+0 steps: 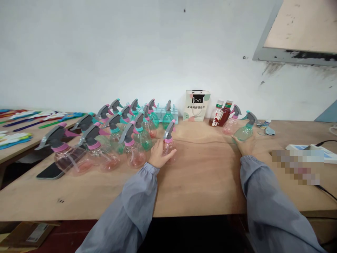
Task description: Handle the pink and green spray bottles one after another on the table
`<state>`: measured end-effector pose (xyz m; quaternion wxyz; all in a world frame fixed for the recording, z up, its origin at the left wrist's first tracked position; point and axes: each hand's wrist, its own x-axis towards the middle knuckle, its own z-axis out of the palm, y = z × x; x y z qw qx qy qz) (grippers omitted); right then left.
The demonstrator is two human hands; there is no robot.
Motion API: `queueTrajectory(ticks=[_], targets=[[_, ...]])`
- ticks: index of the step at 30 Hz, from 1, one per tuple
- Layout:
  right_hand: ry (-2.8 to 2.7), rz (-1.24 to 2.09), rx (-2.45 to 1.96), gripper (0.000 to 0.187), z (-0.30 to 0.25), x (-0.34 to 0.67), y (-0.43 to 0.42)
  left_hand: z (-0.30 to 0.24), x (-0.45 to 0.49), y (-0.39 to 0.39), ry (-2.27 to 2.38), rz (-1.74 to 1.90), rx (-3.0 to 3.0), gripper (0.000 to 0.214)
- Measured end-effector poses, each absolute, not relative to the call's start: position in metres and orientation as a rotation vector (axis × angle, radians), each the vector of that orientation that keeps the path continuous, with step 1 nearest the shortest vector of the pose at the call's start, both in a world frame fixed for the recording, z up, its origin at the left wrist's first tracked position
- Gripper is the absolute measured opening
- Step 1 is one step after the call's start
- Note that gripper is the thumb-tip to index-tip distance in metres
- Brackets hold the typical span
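My left hand [158, 154] is wrapped round the clear body of a pink spray bottle [169, 140] with a grey trigger head, standing upright on the wooden table [200, 175]. My right hand [246, 146] reaches forward and holds the base of a green spray bottle [244, 130] at the right. Beside that green bottle stands another pink spray bottle [232, 121]. Both my arms wear grey sleeves.
Several pink and green spray bottles [116, 140] crowd the table's left half. A black phone [51, 171] lies at the left. At the back wall stand a white paper bag [196, 105] and two red drink bottles [221, 113]. Coloured strips [31, 119] cover a side table.
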<state>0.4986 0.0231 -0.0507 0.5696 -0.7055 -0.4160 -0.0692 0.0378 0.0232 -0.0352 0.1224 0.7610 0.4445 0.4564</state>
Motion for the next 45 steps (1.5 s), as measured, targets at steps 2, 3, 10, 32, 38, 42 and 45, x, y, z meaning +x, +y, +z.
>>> queueTrajectory(ticks=[2, 3, 10, 32, 38, 42, 45], targets=[[-0.879, -0.274, -1.601, 0.111, -0.050, 0.493, 0.017, -0.036, 0.039, 0.023, 1.267, 1.346, 2.215, 0.057], [-0.835, -0.343, -1.571, 0.106, -0.049, 0.489, 0.013, -0.037, 0.040, 0.023, 1.243, 1.357, 2.210, 0.059], [-1.198, -0.290, -1.285, 0.068, -0.038, 0.394, -0.015, -0.049, 0.067, 0.007, 1.048, 1.246, 2.250, 0.071], [-1.446, 0.921, -0.996, 0.041, 0.018, 0.296, -0.044, 0.029, 0.119, 0.170, 1.629, 1.671, 1.501, 0.071], [-1.420, 1.015, -0.894, 0.062, 0.028, 0.301, -0.042, 0.024, 0.117, 0.208, 1.686, 1.493, 1.687, 0.061], [-1.485, 0.830, -0.972, 0.064, 0.024, 0.300, -0.039, 0.012, 0.112, 0.186, 1.745, 1.418, 1.806, 0.044], [-1.507, 0.746, -1.030, 0.061, 0.021, 0.300, -0.036, 0.001, 0.104, 0.146, 1.776, 1.327, 1.973, 0.045]])
